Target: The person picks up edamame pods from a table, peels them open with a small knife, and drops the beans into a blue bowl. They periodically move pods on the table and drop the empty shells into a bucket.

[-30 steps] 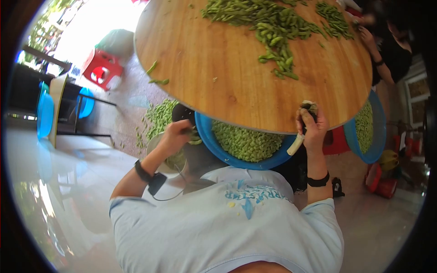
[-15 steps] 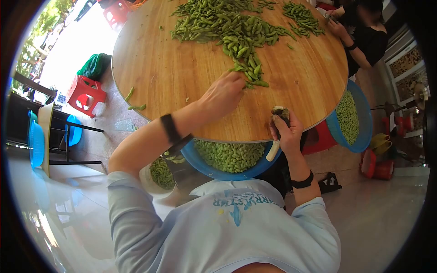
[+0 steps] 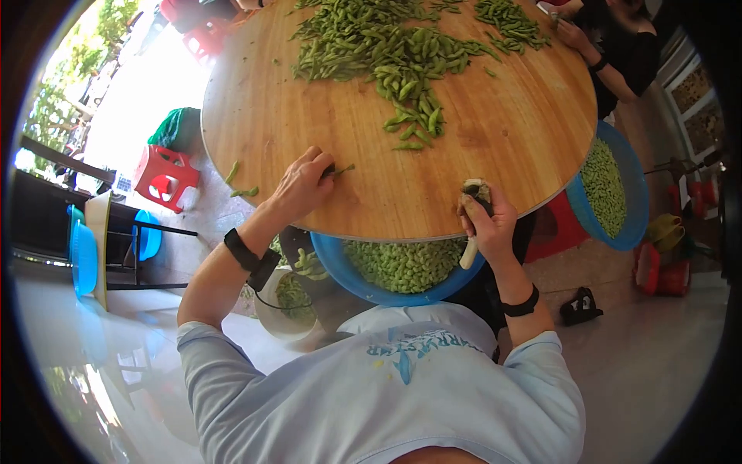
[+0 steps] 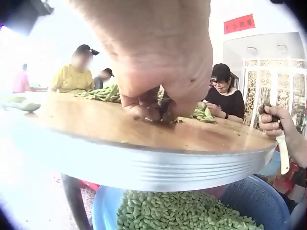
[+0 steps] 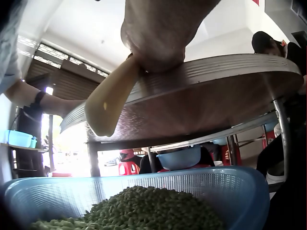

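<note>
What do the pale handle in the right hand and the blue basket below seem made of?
Handle: smooth, slightly shiny, maybe plastic or coated wood; no grain shows. Blue basket: probably moulded plastic, semi-gloss, given its even colour and perforated sides.

Head view above table [image 3: 502, 139], wrist views low

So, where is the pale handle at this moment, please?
In the head view, the pale handle sticks out of the right hand, right of centre, at the near edge of the table, above the nearest blue basin.
</note>
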The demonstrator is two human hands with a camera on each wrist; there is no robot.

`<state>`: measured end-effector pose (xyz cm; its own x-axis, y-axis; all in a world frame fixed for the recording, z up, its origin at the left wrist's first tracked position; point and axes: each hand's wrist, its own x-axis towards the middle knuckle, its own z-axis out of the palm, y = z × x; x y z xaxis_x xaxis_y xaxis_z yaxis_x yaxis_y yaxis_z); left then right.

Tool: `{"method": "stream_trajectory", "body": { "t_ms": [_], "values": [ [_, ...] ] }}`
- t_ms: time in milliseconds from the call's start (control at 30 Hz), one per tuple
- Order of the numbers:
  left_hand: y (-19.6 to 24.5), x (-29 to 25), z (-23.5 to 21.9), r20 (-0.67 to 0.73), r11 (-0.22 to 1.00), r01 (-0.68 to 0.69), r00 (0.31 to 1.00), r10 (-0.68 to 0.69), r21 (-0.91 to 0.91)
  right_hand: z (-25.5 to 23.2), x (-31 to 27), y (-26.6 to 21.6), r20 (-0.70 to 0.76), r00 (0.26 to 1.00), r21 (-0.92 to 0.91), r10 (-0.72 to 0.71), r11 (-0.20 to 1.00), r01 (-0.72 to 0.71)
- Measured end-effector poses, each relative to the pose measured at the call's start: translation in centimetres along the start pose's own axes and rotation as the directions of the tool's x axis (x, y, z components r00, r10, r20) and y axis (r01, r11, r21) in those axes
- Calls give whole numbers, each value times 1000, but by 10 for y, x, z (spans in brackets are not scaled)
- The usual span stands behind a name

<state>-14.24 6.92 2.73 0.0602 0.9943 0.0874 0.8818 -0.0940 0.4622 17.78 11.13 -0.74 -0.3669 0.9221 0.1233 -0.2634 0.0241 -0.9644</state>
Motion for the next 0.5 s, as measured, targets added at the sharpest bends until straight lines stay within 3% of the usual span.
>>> {"method": "stream_trajectory", "body": {
  "t_ms": [33, 100, 133, 200, 233, 300, 367, 433, 500],
  "values": [
    [-4, -5, -6, -3, 1000, 10, 1000, -10, 8, 2, 1, 0, 1, 1000, -14, 2, 1000, -2],
    [-8, -10, -13, 1, 936, -78, 997, 82, 343, 2, 3, 1, 20, 1000, -12, 1, 1000, -1],
    [-7, -9, -14, 2, 937, -79, 997, 83, 341, 1, 2, 1, 24, 1000, -16, 0, 1000, 1],
    [-6, -5, -14, -224, 722, -57, 931, 287, 689, 1, 2, 2, 37, 999, -14, 18, 1000, -17],
    [3, 1, -17, -227, 727, -53, 932, 282, 684, 1, 2, 2, 55, 998, -7, 32, 999, -31],
    [24, 23, -20, -64, 921, -290, 946, 316, 260, 0, 2, 3, 66, 997, -35, 34, 999, -32],
    [35, 50, -8, -15, 951, -280, 959, 285, 133, -1, 4, 4, 76, 996, -61, 39, 998, -34],
    [51, 70, 17, 14, 971, -238, 971, 238, -34, -4, 5, 3, 106, 994, 28, -21, 999, 18],
    [47, 89, 57, 39, 944, -315, 949, 313, 96, 0, 3, 2, 75, 997, 42, -18, 999, 15]
  ]
}}
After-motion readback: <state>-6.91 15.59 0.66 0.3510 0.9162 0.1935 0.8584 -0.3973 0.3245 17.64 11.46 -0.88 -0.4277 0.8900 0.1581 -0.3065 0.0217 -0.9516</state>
